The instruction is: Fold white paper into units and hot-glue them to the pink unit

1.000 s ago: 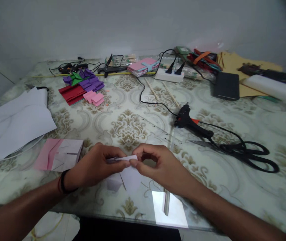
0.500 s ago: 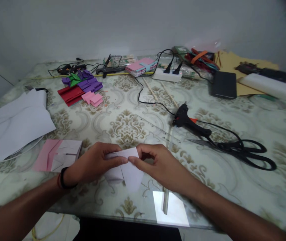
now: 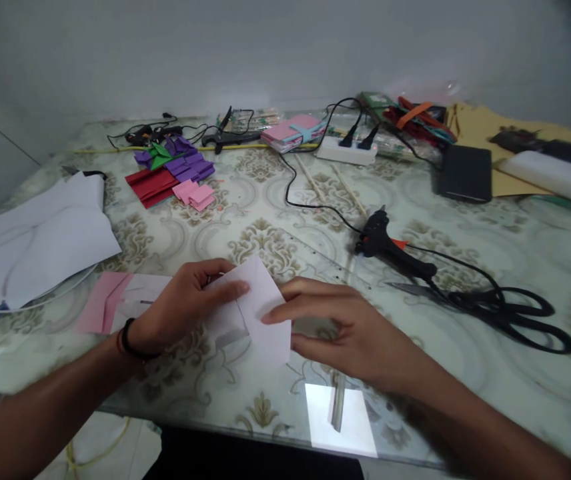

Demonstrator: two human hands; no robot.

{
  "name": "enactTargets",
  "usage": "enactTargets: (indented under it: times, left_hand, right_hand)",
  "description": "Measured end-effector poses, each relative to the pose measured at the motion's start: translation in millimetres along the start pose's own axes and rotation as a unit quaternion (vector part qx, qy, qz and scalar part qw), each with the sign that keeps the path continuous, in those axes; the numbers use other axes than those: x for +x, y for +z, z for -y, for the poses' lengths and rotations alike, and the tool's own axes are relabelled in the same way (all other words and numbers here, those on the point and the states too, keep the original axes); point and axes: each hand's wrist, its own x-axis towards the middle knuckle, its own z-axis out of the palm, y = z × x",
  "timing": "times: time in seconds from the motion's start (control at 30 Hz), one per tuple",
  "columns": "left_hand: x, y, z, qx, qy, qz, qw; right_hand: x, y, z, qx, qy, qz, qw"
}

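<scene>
A folded piece of white paper (image 3: pixel 268 293), pale pink-white in this light, is held up a little above the table. My left hand (image 3: pixel 198 300), dark band at the wrist, grips its left part with the thumb across the front. On the right edge is my right hand (image 3: pixel 335 320), one fingertip resting on the front face and the thumb at the edge, partly behind the sheet. Left of my left hand lies a pink and white folded paper (image 3: pixel 110 303), partly covered by that hand.
Black scissors (image 3: pixel 485 307) and a glue gun (image 3: pixel 390 247) lie to the right, beside a clear ruler (image 3: pixel 320 257). White sheets (image 3: pixel 50 233) are at the left. Folded coloured papers (image 3: pixel 155 183), a power strip (image 3: pixel 348 152) and a dark box-like thing (image 3: pixel 464 173) sit farther back.
The white paper has been turned and opened up so more of its face shows. My right hand has shifted right, from a pinch at the top to the right edge. The view has moved slightly.
</scene>
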Motion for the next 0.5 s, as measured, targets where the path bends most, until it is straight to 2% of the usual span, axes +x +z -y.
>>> enactTargets:
  times: [0.17,0.33,0.4,0.5]
  left_hand:
    - [-1,2.6,0,0.013,0.021,0.022,0.999]
    - [-2,4.8,-1,-0.024,0.015,0.064,0.998]
    - [-3,5.9,0,-0.04,0.012,0.078,0.996]
    - [-3,7.7,1,-0.058,0.004,0.087,0.995]
  right_hand:
    - [0,4,-4,0.0,0.012,0.009,1.0]
    - [2,4,-1,-0.005,0.033,0.006,0.999]
    - [2,6,1,-0.013,0.062,0.002,0.998]
    - [1,11,1,0.026,0.143,-0.034,0.989]
